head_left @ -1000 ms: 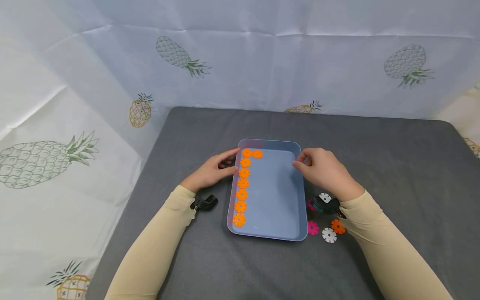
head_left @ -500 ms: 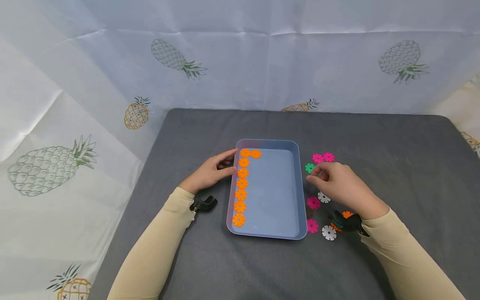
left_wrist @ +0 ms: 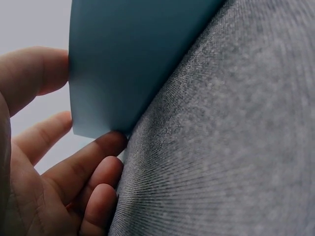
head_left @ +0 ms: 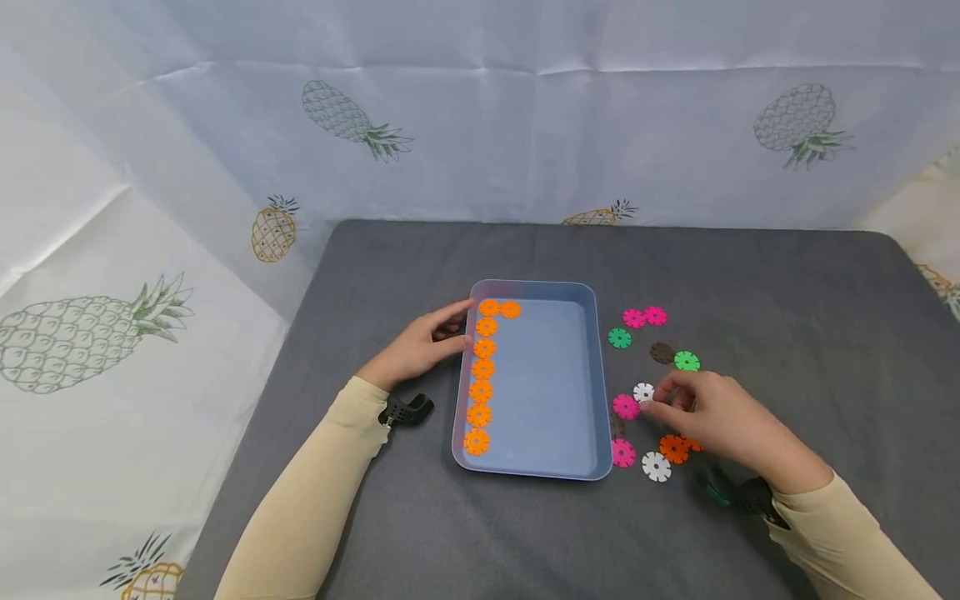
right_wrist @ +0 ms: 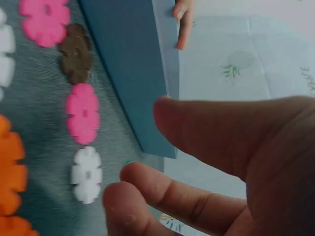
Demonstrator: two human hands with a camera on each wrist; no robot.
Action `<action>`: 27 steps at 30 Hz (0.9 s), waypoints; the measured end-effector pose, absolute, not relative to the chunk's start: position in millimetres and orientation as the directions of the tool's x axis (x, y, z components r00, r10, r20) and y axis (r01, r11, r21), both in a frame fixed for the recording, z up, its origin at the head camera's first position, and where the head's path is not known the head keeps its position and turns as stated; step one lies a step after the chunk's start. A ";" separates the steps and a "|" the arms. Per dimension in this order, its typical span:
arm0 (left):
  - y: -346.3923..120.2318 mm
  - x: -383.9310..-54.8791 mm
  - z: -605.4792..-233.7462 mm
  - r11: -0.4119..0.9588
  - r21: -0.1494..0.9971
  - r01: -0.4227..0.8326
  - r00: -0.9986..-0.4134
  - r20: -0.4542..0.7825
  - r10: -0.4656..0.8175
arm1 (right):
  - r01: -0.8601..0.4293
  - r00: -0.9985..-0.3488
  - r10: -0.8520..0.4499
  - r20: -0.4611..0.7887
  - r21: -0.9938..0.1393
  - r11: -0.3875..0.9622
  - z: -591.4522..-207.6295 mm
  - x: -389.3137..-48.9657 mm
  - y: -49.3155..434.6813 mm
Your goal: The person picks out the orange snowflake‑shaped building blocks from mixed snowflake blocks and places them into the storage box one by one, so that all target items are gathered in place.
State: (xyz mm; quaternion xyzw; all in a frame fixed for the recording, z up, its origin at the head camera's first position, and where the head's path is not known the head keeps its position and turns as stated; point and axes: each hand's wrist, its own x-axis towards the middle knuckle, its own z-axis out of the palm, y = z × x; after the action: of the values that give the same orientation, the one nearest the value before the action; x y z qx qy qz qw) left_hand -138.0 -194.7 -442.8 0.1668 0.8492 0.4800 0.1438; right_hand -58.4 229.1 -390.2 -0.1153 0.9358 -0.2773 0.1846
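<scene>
A blue tray (head_left: 544,472) lies on the grey cloth, with several orange notched plastic discs (head_left: 483,368) in a column along its left side and one more beside the top disc. My left hand (head_left: 412,350) touches the tray's left wall with thumb and fingertips; the left wrist view shows the same wall (left_wrist: 113,73). My right hand (head_left: 723,417) is over the loose discs, nearest a white disc (head_left: 642,392) and a pink disc (head_left: 626,407). In the right wrist view a gap separates thumb (right_wrist: 206,125) from fingers, and nothing is between them.
Right of the tray lie more discs: two pink ones (head_left: 643,317), a dark green one (head_left: 619,337), a brown one (head_left: 662,352), a light green one (head_left: 686,361), a lower white one (head_left: 656,467) and orange ones (head_left: 673,449). A pineapple-print cloth (head_left: 480,142) hangs behind the table.
My right hand has moved from above the tray's right rim to the right and toward me, over the loose discs, uncovering several. The left hand stays at the tray; the orange discs inside look unchanged.
</scene>
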 end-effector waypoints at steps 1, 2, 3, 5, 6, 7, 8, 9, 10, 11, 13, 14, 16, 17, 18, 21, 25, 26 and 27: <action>-194.6 -138.0 -443.1 0.484 0.864 0.143 -0.903 -0.086 0.421 | -0.116 -0.902 -0.324 -0.284 -0.563 0.818 -392.3 -55.5 231.7; -194.3 -138.0 -443.2 0.484 0.863 0.143 -0.903 -0.086 0.421 | -0.119 -0.899 -0.331 -0.288 -0.566 0.816 -394.3 -52.4 234.2; -194.0 -138.0 -443.2 0.484 0.863 0.143 -0.902 -0.088 0.422 | -0.122 -0.896 -0.336 -0.289 -0.568 0.814 -396.1 -49.8 236.6; -193.5 -138.1 -443.2 0.488 0.861 0.144 -0.902 -0.088 0.422 | -0.135 -0.893 -0.352 -0.279 -0.581 0.803 -399.6 -45.2 240.8; -193.4 -138.1 -443.0 0.488 0.861 0.144 -0.903 -0.088 0.421 | -0.151 -0.891 -0.367 -0.268 -0.589 0.794 -401.2 -43.2 242.8; -193.3 -138.1 -442.9 0.487 0.861 0.144 -0.904 -0.086 0.419 | -0.173 -0.889 -0.385 -0.249 -0.597 0.783 -402.8 -41.5 244.6; -193.3 -138.1 -442.7 0.488 0.861 0.145 -0.905 -0.083 0.417 | -0.193 -0.885 -0.403 -0.231 -0.606 0.772 -404.4 -40.2 246.1; -193.3 -138.1 -442.6 0.488 0.860 0.147 -0.906 -0.081 0.416 | -0.214 -0.882 -0.421 -0.212 -0.617 0.757 -406.0 -39.1 247.5; -193.3 -138.1 -442.6 0.488 0.860 0.148 -0.907 -0.079 0.414 | -0.237 -0.876 -0.443 -0.193 -0.629 0.741 -408.0 -38.0 248.7; -193.3 -138.0 -442.5 0.486 0.861 0.149 -0.907 -0.077 0.415 | -0.260 -0.869 -0.463 -0.175 -0.635 0.727 -409.8 -37.1 249.9; -193.3 -138.3 -442.7 0.486 0.861 0.152 -0.906 -0.076 0.417 | -0.303 -0.854 -0.500 -0.143 -0.646 0.701 -413.1 -35.6 251.7; -193.3 -138.4 -442.8 0.485 0.861 0.153 -0.905 -0.075 0.419 | -0.314 -0.849 -0.511 -0.136 -0.648 0.694 -414.5 -35.1 252.3; -193.4 -138.6 -443.3 0.485 0.861 0.154 -0.905 -0.075 0.420 | -0.328 -0.841 -0.525 -0.130 -0.649 0.686 -416.9 -34.8 253.5; -193.5 -138.6 -443.7 0.484 0.861 0.156 -0.904 -0.072 0.421 | -0.332 -0.838 -0.530 -0.132 -0.648 0.686 -417.7 -35.1 254.1; -193.6 -138.7 -444.0 0.485 0.860 0.157 -0.905 -0.072 0.420 | -0.335 -0.835 -0.534 -0.136 -0.644 0.688 -418.5 -35.4 254.9; -193.8 -138.7 -444.5 0.485 0.860 0.158 -0.905 -0.070 0.419 | -0.334 -0.830 -0.536 -0.154 -0.633 0.699 -420.5 -36.5 256.9; -194.3 -138.5 -444.8 0.484 0.861 0.156 -0.906 -0.071 0.418 | -0.332 -0.828 -0.538 -0.157 -0.635 0.697 -423.2 -37.5 258.9; -194.5 -138.5 -445.0 0.485 0.861 0.156 -0.906 -0.071 0.418 | -0.333 -0.829 -0.538 -0.153 -0.638 0.694 -423.8 -37.8 259.2; -194.8 -138.5 -445.1 0.485 0.861 0.155 -0.906 -0.072 0.417 | -0.331 -0.828 -0.539 -0.155 -0.640 0.693 -424.3 -38.0 259.3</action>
State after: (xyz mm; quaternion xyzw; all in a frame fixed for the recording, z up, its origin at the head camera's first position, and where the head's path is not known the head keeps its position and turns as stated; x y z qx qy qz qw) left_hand -138.5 -194.8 -445.1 0.1678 0.8509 0.4787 0.1367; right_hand -38.0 259.3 -424.3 -0.2405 0.9046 -0.3094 0.1677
